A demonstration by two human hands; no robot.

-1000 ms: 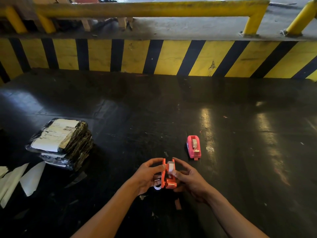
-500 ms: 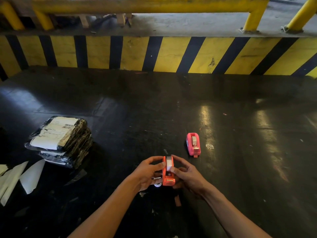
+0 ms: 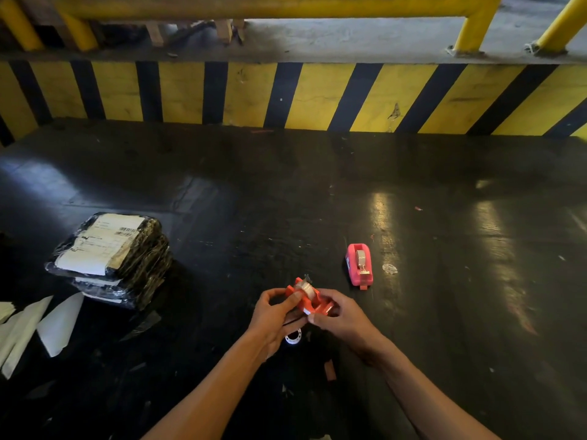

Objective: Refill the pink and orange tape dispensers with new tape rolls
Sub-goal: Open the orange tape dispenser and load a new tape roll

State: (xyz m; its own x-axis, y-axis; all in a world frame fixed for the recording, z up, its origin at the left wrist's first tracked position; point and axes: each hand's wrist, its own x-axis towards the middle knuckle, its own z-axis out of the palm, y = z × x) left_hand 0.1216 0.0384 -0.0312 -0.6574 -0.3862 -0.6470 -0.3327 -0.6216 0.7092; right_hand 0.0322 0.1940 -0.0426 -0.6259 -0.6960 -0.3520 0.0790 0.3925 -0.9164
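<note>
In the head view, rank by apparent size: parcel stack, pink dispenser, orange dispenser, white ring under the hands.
1. Parcel stack, clearly largest.
2-3. Pink dispenser and orange dispenser: look alike; the orange is partly covered by both hands, so no ranking.
4. White ring, smallest, partly hidden.

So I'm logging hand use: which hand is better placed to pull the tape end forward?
Probably the right hand: it's at the orange dispenser's front end, while the left hand steadies the roll.

Warehouse/loading dock: yellow-black hazard-striped kerb (image 3: 286, 93), yellow steel guard rail (image 3: 254, 6) bolted to concrete, dark scuffed floor (image 3: 254, 192), stack of plastic-wrapped parcels (image 3: 111, 258) w/ shipping labels.
</note>
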